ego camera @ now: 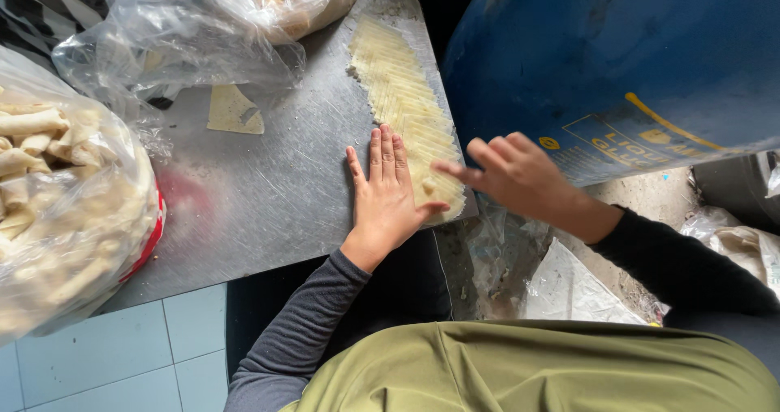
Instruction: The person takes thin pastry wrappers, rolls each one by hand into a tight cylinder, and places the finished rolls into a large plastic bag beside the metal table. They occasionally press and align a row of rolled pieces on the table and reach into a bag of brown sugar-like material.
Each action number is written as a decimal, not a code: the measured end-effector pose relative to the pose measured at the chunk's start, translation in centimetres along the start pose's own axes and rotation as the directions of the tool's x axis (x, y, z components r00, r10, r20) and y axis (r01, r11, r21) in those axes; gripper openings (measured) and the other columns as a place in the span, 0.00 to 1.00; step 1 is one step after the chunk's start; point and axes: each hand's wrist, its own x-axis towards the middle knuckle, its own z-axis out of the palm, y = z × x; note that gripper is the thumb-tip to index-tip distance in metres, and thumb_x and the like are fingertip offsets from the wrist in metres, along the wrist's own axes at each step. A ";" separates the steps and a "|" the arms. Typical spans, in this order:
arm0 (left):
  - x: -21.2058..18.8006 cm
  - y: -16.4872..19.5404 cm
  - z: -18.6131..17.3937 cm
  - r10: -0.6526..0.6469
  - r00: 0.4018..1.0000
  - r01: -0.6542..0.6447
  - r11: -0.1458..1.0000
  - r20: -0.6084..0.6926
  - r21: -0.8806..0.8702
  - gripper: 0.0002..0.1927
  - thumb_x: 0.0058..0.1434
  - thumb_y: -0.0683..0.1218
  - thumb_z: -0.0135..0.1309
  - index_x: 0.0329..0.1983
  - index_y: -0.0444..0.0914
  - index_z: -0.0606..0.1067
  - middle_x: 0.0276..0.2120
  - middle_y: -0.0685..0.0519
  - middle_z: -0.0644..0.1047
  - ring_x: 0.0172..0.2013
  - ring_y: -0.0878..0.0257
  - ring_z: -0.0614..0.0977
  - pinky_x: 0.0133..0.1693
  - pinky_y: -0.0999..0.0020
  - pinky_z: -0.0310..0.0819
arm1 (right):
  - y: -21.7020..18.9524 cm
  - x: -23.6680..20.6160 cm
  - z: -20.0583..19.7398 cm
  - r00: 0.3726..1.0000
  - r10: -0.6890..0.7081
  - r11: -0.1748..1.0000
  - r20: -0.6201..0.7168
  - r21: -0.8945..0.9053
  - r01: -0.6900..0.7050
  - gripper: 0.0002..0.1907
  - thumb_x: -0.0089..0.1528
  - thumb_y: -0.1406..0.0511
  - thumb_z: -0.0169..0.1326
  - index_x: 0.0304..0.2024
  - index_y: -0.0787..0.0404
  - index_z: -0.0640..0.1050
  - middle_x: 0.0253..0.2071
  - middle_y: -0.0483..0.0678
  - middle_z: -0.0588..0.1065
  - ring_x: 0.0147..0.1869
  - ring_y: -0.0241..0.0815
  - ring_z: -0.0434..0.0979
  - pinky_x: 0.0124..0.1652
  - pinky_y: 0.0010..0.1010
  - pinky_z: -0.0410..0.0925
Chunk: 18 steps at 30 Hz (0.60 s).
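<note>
**Flat hand beside a row of pale dough strips**

Nearest the camera, an olive-green garment fills the bottom of the view, with two dark sleeves reaching out from it. Just beyond, the left hand (387, 191) lies flat on the steel table (276, 184), palm down and fingers spread, clasping nothing; its thumb side touches the near end of the row of dough strips (406, 103). The right hand (508, 175) hovers just off the table's right edge, fingers extended toward that same end, also grasping nothing. The strips are pale yellow, thin and narrow, laid overlapping like shingles in a long band along the table's right edge, running away from the hands. Farther left sits a clear bag of rolled pastries (65, 209). A single dough square (234, 110) lies farther back, near crumpled plastic bags (187, 38). A blue drum (609, 62) stands at right.
</note>
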 end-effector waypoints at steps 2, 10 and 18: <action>-0.1 0.1 -0.1 -0.010 1.000 0.010 1.000 0.000 0.000 0.70 0.49 0.81 0.48 0.73 0.21 0.48 0.75 0.31 0.46 0.76 0.43 0.43 0.68 0.28 0.29 | -0.4 0.2 0.4 0.993 -0.055 0.998 -0.107 -0.030 0.052 0.38 0.68 0.61 0.51 0.78 0.36 0.53 0.43 0.39 0.63 0.46 0.35 0.62 0.47 0.29 0.61; 0.2 0.0 -0.3 -0.022 0.999 0.021 1.000 0.034 0.023 0.69 0.47 0.78 0.55 0.73 0.21 0.50 0.75 0.31 0.47 0.76 0.44 0.44 0.67 0.28 0.31 | 0.3 1.2 3.4 0.971 -0.191 0.971 -0.147 -0.173 0.165 0.36 0.70 0.54 0.45 0.79 0.31 0.50 0.42 0.38 0.61 0.48 0.35 0.60 0.51 0.30 0.57; 0.4 0.1 -0.6 -0.034 0.999 0.032 0.999 0.040 0.043 0.69 0.47 0.80 0.51 0.73 0.22 0.51 0.74 0.30 0.48 0.76 0.43 0.44 0.67 0.27 0.31 | 2.8 4.4 6.1 0.983 -0.146 0.969 -0.111 -0.217 0.119 0.34 0.73 0.58 0.41 0.79 0.27 0.50 0.43 0.35 0.61 0.49 0.35 0.59 0.52 0.29 0.57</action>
